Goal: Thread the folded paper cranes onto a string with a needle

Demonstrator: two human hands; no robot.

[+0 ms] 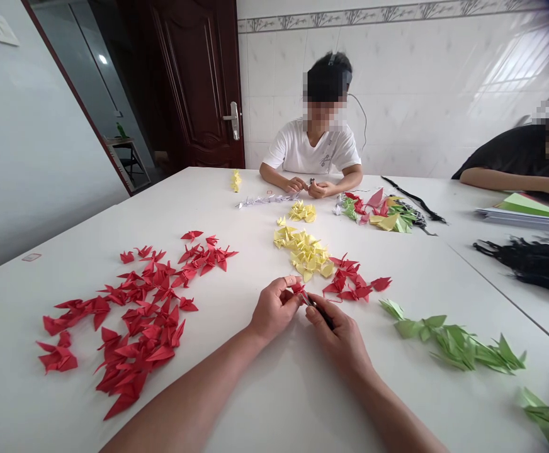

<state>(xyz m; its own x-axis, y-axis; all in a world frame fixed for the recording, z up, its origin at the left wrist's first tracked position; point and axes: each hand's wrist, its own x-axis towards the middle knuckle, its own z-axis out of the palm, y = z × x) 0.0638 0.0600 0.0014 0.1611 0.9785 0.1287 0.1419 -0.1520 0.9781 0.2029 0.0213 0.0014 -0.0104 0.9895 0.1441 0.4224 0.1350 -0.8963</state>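
Between the fingertips of my left hand (273, 308), a small red paper crane (298, 288) is pinched. My right hand (343, 336) is closed around a black-handled tool (322, 311), whose metal tip meets the held crane; its exact kind is hard to make out. Just beyond my hands lie yellow paper cranes (306, 248) in a pile. A small group of red paper cranes (356, 286) sits right of them, close to my right hand. The large spread of red paper cranes (145, 336) is off to the left.
Green paper cranes (458, 346) lie on the white table (237, 402) at right. Black tassels (532, 267), stacked paper (522, 214) and a mixed-colour crane heap (383, 211) stand farther back. Across the table sits a person in white (319, 148); another person in black (501, 154) is at right.
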